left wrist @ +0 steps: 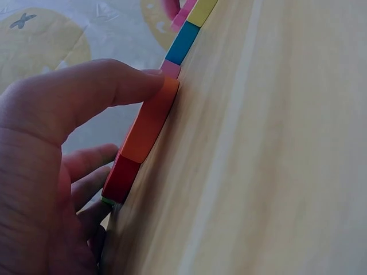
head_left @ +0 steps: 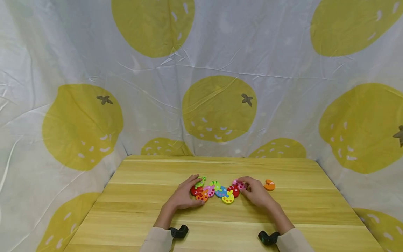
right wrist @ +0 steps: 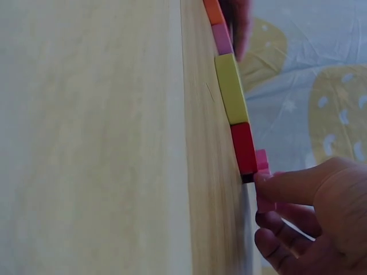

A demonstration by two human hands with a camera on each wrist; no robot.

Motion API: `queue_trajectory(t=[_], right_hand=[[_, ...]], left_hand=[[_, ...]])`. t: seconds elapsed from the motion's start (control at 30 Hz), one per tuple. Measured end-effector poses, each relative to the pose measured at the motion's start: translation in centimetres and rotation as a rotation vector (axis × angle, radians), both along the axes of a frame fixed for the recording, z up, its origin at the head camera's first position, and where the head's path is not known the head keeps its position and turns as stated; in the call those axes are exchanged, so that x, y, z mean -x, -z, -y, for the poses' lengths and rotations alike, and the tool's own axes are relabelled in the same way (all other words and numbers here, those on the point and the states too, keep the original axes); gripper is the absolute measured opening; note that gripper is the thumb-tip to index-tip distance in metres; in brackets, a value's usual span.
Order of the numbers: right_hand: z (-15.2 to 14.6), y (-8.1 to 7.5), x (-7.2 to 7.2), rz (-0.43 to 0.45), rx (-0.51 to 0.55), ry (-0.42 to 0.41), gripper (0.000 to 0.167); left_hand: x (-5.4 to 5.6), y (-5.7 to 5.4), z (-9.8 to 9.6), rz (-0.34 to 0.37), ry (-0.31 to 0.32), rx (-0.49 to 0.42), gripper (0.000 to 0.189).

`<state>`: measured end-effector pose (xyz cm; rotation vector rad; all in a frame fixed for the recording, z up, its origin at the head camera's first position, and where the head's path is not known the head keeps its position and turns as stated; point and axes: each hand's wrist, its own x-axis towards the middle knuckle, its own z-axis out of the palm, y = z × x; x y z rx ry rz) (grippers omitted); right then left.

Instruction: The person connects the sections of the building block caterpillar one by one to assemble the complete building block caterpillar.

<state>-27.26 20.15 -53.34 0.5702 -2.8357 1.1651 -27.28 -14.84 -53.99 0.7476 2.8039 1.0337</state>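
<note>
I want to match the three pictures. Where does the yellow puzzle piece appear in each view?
Head view: the yellow piece lies low in the middle of the chain, between the two hands.
Left wrist view: the yellow piece is at the top edge, beyond the blue piece.
Right wrist view: the yellow piece is upper centre, above the red piece.
Shared landmark: the wooden table.

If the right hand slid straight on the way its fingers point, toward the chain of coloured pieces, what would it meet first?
The right hand already pinches the pink piece at the chain's end; pushed on, that piece would most likely press into the red piece beside it. Exact contact is unclear.
</note>
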Motion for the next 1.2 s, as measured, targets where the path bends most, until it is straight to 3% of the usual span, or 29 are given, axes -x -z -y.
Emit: queue_trajectory(t=[0.4, 0.7, 1.2], right_hand=[[0.3, 0.1, 0.0, 0.05, -0.021, 0.028, 0.036], [-0.8, -0.7, -1.1, 0.072, 0.051, 0.098, 0.039], [-6.7, -1.0, -2.2, -0.113, -0.01, 0.213, 0.043]], left_hand=[[0.0, -0.1, 0.0, 0.005, 0.015, 0.004, 0.093], [0.2, 0.2, 0.1, -0.012, 0.021, -0.012, 0.095], [0.0, 0.1, -0.1, -0.031, -0.025, -0.03, 0.098]])
